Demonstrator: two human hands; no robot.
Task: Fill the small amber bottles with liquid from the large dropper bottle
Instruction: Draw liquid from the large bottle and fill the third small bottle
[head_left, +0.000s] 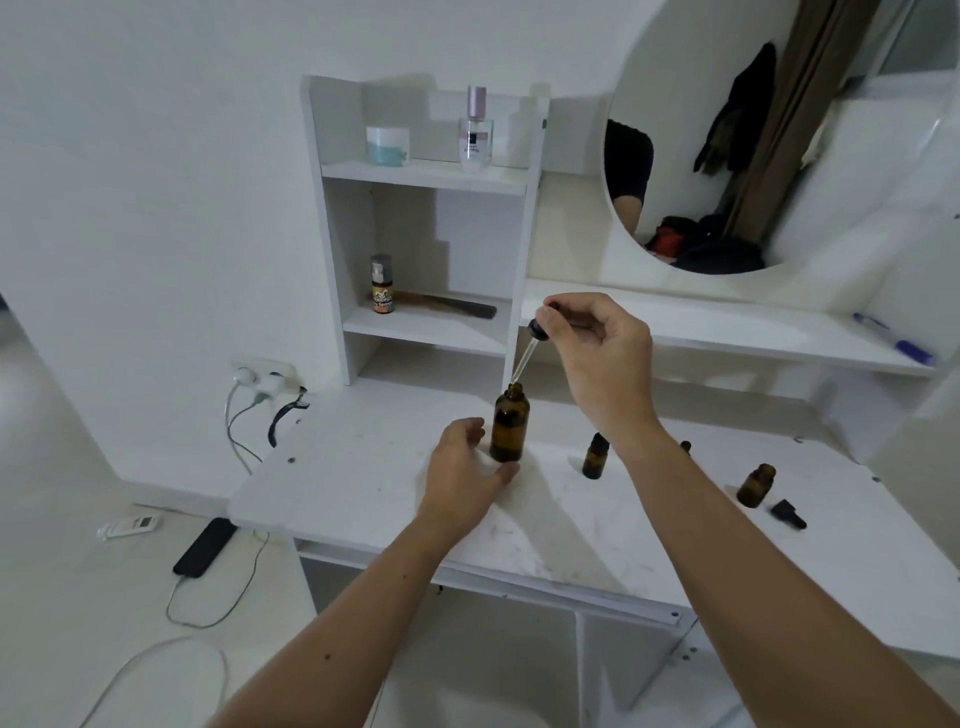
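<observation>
Two bare forearms reach from the bottom edge up over a white table (363, 499). On it the left hand (462, 478) has its fingers loosely spread and curved beside the foot of the large amber bottle (510, 428), thumb tip close to the base (whether it touches the glass I cannot tell). This bottle stands upright and uncapped near the table's middle. Above it the right hand (597, 348) pinches the black bulb of the dropper (527, 353), whose glass tube slants down with its tip at the bottle's mouth. To the right a small capped bottle (595, 457) stands upright; farther right, a small open bottle (756, 486) stands with a loose black cap (788, 514) lying just beside it. Behind, a white shelf unit (415, 176) holds jars and a comb.
</observation>
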